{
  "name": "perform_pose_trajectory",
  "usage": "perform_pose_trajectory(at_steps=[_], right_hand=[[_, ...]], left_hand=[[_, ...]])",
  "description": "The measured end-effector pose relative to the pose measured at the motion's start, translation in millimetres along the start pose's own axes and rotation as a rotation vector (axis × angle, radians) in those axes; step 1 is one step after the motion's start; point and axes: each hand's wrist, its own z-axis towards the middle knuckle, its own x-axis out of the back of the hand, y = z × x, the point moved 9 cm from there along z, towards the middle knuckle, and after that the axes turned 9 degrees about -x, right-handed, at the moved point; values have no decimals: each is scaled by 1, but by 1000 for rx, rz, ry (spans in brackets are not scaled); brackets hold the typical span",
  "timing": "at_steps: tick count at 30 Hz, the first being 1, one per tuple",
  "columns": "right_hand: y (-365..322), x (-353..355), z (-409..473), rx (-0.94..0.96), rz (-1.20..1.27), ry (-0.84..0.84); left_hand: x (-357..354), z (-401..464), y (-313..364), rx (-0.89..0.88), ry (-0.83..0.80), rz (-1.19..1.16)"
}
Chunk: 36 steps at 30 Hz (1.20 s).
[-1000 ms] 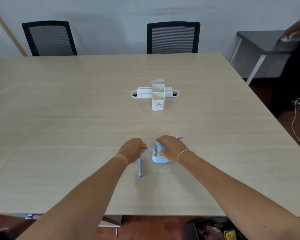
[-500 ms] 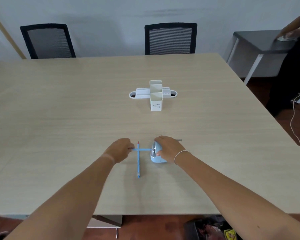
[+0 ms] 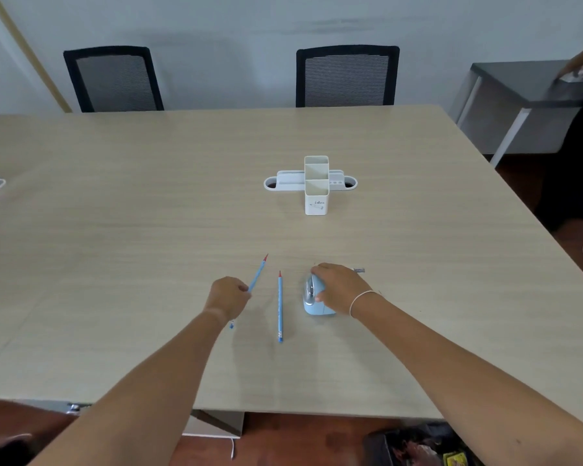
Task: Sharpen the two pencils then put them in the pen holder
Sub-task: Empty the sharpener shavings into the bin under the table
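My left hand [image 3: 228, 295] has its grip closed around a blue pencil [image 3: 257, 273]; the shaft runs through my fist, its red sharpened tip pointing up and away from me, its back end poking out just below my wrist. My right hand [image 3: 340, 289] lies over the top of the blue sharpener [image 3: 312, 299], fingers curled down around its body and holding it against the table [image 3: 115, 247] — a small grey handle [image 3: 359, 270] sticks out just past my knuckles on the far side.

Between my two hands lies the second pencil [image 3: 280, 306], flat on the table, touching neither hand, its red tip pointing away from me and its shaft nearly straight along my line of sight. It sits a little nearer to the sharpener than to my left fist.

Well beyond both hands, straight ahead of my right one, stands the white pen holder [image 3: 316, 196] — upright square cups in the middle, a low tray reaching out to each side. No pencil stands in it. Two black chairs [image 3: 347, 77] stand at the table's far edge.
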Motion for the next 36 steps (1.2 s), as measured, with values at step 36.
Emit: perform_pose_trajectory(at_steps=[36], right_hand=[[2,0,-2,13,83,-4]], left_hand=[[-52,1,-6,129,9,-108]])
